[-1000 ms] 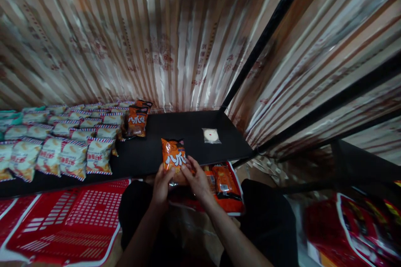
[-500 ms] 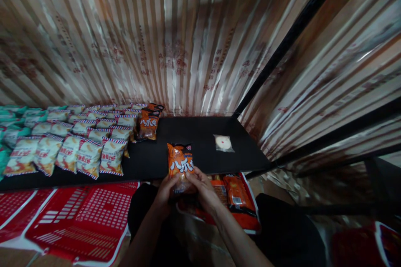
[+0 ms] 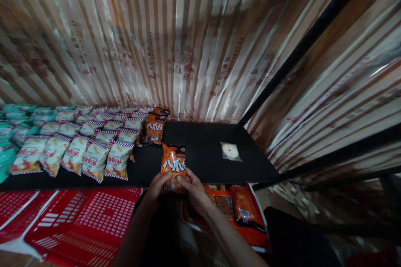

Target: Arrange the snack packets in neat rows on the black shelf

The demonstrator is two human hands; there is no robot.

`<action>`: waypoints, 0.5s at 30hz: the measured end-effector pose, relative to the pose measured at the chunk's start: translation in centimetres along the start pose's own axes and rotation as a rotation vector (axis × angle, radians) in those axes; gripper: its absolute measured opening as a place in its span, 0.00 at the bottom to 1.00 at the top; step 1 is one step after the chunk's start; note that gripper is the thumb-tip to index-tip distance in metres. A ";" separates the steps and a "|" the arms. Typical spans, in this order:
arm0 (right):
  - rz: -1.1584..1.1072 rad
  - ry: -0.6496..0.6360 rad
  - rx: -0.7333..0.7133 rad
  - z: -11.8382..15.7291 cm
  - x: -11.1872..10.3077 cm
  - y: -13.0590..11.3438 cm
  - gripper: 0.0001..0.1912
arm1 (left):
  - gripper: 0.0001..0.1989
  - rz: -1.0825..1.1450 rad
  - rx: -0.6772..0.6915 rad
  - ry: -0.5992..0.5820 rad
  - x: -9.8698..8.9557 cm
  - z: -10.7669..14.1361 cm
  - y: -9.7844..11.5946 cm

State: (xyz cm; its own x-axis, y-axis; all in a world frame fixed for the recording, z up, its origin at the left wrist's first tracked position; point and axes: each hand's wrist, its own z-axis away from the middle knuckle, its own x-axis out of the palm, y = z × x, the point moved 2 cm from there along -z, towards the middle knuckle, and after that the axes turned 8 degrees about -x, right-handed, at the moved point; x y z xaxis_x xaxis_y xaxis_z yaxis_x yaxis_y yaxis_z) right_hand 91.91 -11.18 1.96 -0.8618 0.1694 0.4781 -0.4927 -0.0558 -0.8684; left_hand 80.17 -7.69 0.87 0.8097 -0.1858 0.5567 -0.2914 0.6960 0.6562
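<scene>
An orange snack bag (image 3: 173, 162) is held upright between my two hands at the front edge of the black shelf (image 3: 200, 137). My left hand (image 3: 158, 185) grips its lower left side, thumb on the front. On the lower right side, my right hand (image 3: 192, 187) has its thumb pressed on the front; the fingers behind the bag are hidden. Behind it to the left, similar orange bags (image 3: 154, 127) stand beside rows of white bags with striped edges (image 3: 118, 159). A small clear packet with a round white item (image 3: 230, 150) lies to the right on the shelf.
Green bags (image 3: 21, 133) fill the shelf's far left. Below are a red basket (image 3: 106, 212) and, at the right, a container with orange bags (image 3: 246, 208). Striped sheeting (image 3: 181, 41) hangs behind, and a black bar (image 3: 300, 50) slants down on the right.
The held bag has moved slightly left, closer to the standing orange bags, with both hands still on it. The view has shifted a little, so the shelf appears farther right and lower.
</scene>
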 end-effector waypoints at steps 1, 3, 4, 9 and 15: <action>0.005 0.021 -0.007 -0.5 0.1 0.3 0.25 | 0.23 -0.006 0.017 0.009 -0.2 -0.2 0.2; 0.012 0.081 -0.021 -1.5 0.2 0.9 0.27 | 0.23 0.004 0.075 0.045 -0.7 -0.7 0.6; 0.016 0.113 -0.031 -2.0 0.2 1.1 0.29 | 0.24 0.020 0.112 0.077 -1.0 -1.0 0.7; 0.053 0.180 -0.090 -4.5 0.9 1.7 0.34 | 0.27 0.095 0.316 0.358 -2.6 -2.5 0.6; 0.106 0.174 -0.176 -7.4 2.5 1.9 0.33 | 0.20 -0.032 0.564 0.751 -3.8 -3.6 0.7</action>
State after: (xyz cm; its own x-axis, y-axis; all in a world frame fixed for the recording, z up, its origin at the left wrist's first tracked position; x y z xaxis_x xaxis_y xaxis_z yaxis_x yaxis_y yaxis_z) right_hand 89.70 -3.54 0.54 -0.8662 0.3390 0.3670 -0.3597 0.0869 -0.9290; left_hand 78.69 -4.01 -2.61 0.8810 0.4339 0.1887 -0.3081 0.2233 0.9248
